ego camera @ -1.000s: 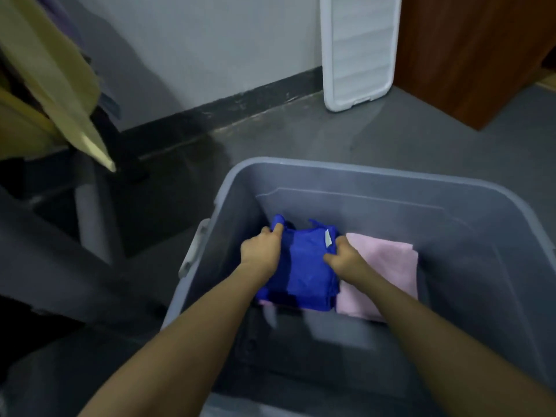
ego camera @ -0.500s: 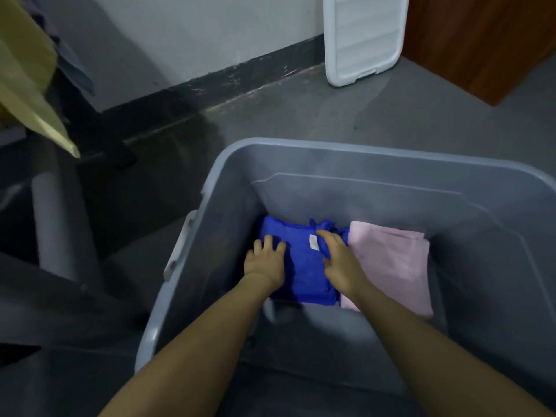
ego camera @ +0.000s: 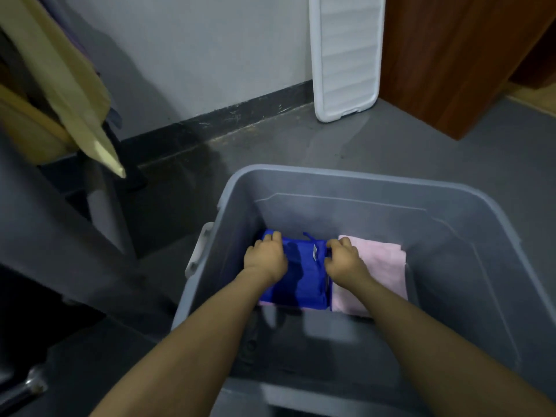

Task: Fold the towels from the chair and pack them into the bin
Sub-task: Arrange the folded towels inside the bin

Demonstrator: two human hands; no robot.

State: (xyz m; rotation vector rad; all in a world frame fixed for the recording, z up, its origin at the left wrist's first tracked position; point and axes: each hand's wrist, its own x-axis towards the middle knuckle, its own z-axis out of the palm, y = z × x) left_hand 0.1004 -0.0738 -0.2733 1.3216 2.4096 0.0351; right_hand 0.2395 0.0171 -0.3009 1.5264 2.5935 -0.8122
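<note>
A grey plastic bin (ego camera: 331,173) stands on the floor in front of me. On its bottom, a folded blue towel (ego camera: 304,278) lies at the left, on top of a pink one whose edge (ego camera: 267,303) shows beneath it. A folded pink towel (ego camera: 382,266) lies to the right, touching the blue one. My left hand (ego camera: 264,257) presses on the blue towel's far left corner with its fingers laid over it. My right hand (ego camera: 343,260) pinches the blue towel's right edge, fingers curled where it meets the pink towel.
A white bin lid (ego camera: 346,55) leans on the wall behind. A wooden cabinet (ego camera: 451,55) is at the back right. At the left, a beige cloth (ego camera: 75,85) hangs over a chair (ego camera: 102,218). The bin's white handle (ego camera: 198,251) faces the chair.
Both hands set the blue towel down flat in the bin. They then shifted to its far corners, and the right hand's fingers curled at the right edge.
</note>
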